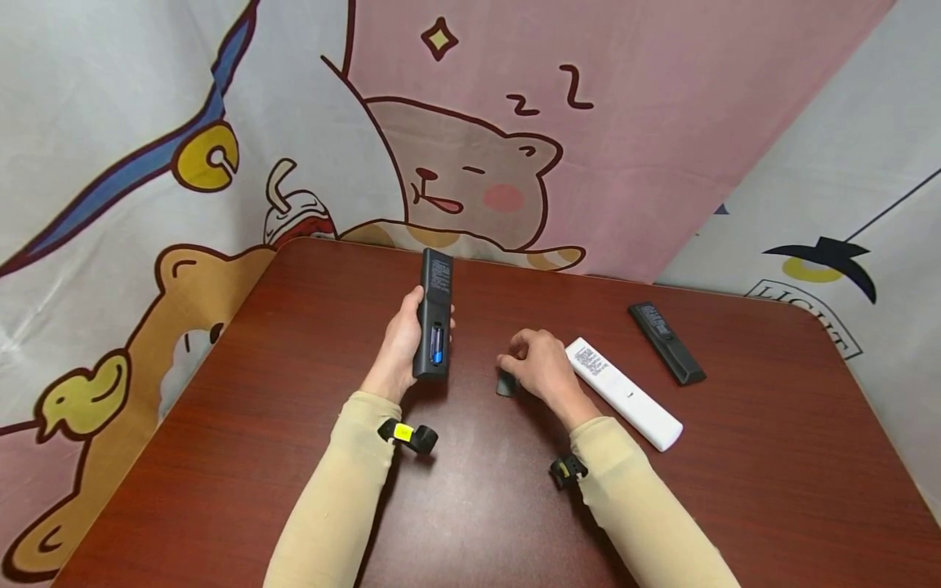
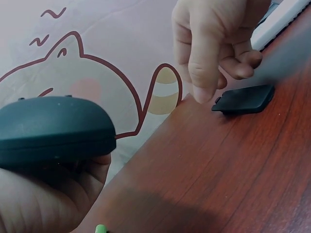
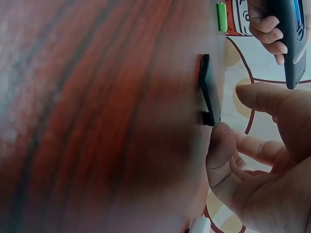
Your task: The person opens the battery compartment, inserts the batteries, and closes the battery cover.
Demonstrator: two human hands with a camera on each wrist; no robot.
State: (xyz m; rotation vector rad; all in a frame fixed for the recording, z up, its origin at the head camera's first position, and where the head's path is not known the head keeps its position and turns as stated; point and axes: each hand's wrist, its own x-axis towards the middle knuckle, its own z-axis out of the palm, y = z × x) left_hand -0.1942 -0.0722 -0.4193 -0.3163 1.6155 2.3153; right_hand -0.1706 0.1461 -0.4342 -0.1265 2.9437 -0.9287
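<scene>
My left hand (image 1: 400, 343) grips a black remote control (image 1: 434, 314), raised back side up with its battery compartment uncovered. A blue battery (image 1: 437, 347) shows inside the slot. On the table, a small black battery cover (image 2: 245, 99) lies beside my right hand (image 1: 542, 363). Seen from the right wrist, the right fingertips (image 3: 221, 136) are right at one end of the cover, with the thumb spread away from them. Nothing is pinched between that thumb and the fingers.
To the right of my right hand lies a white remote control (image 1: 625, 396), and beyond it a second black remote control (image 1: 666, 343). A small green cylinder (image 3: 221, 17) shows on the table in the right wrist view. A printed cloth (image 1: 625, 163) hangs behind the table.
</scene>
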